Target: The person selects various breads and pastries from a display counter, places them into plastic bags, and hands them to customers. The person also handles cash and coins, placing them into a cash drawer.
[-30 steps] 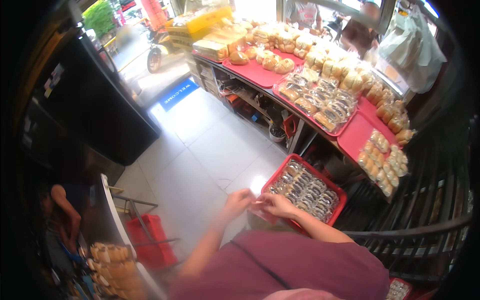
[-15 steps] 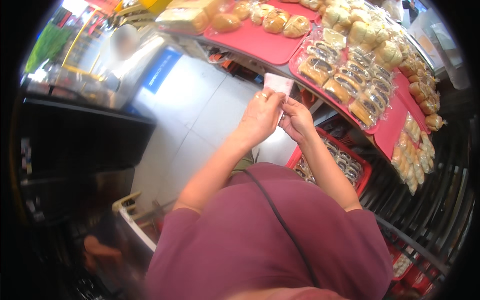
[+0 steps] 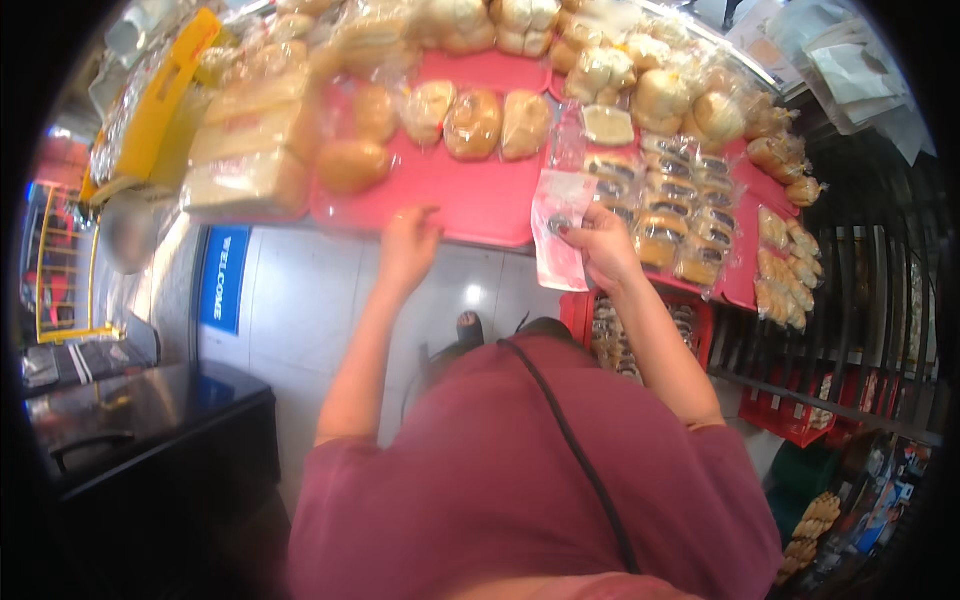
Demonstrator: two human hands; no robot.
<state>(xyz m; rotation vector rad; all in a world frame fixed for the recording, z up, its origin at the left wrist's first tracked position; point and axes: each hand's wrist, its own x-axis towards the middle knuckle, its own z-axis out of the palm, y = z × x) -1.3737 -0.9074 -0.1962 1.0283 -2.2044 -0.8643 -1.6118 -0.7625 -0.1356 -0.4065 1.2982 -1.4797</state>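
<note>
Pink paper that looks like a banknote (image 3: 562, 255) stands nearly upright in my right hand (image 3: 607, 245), pinched between thumb and fingers. A small dark round patch shows by the thumb; I cannot tell whether it is a coin or part of the print. My left hand (image 3: 410, 245) holds nothing, its fingers loosely bent and apart, at the front edge of a pink tray (image 3: 455, 205). Round buns (image 3: 472, 125) in clear wrap lie on that tray. Beyond my right hand, wrapped rolls with dark filling (image 3: 665, 220) fill another part of the display.
Bagged loaves (image 3: 245, 180) are stacked at the left of the display, beside a yellow box (image 3: 165, 110). A red crate (image 3: 700, 325) of wrapped rolls stands below the display's edge. A black cabinet (image 3: 170, 420) is at my left, and a person (image 3: 130, 235) is farther off.
My hands have come apart; the left has let go of the pink paper and moved left, while the right keeps it. My view has turned toward the display.
</note>
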